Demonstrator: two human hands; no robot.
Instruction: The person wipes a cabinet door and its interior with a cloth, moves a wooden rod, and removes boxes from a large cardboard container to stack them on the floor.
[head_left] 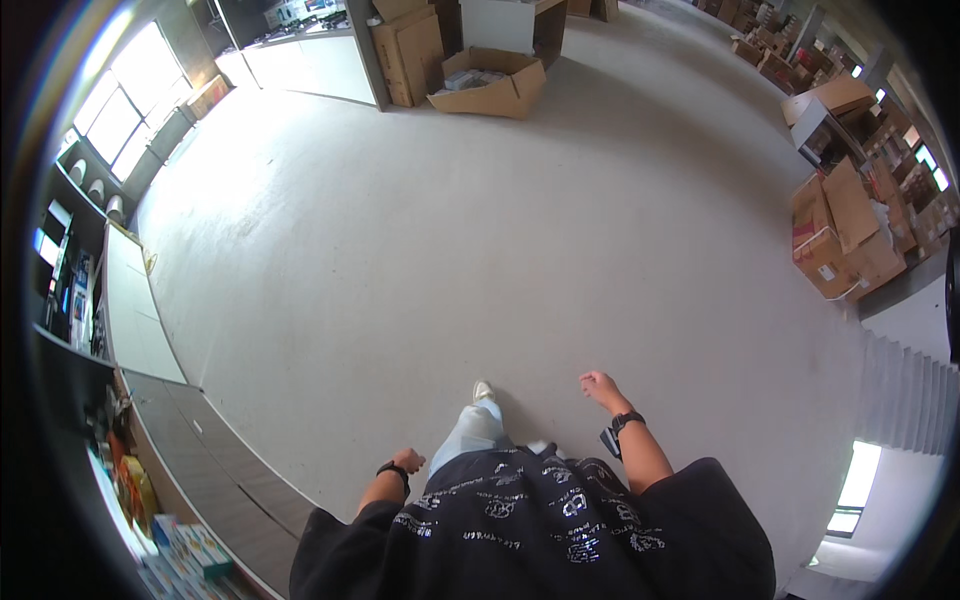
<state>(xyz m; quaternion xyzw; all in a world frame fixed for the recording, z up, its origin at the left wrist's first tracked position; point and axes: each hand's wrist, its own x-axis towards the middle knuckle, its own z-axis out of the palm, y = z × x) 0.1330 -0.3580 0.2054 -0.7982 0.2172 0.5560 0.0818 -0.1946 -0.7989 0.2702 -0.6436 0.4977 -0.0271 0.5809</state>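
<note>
Head view: holding left hand (408, 460) and right hand (602, 388) in half-open, seemingly empty grip, perhaps risking bumping cabinet (222, 450) left of shirt (535, 520) by veering.

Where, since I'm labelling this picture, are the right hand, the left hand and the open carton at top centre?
Right hand (602, 388): head view, on its middle.
Left hand (408, 460): head view, on its middle.
Open carton (492, 100): head view, front wall.

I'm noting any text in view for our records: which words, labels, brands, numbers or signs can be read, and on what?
None is legible.
Black shirt: printed in white, too small and warped to read.
Open cardboard box, right: white label, too small to read.
</note>
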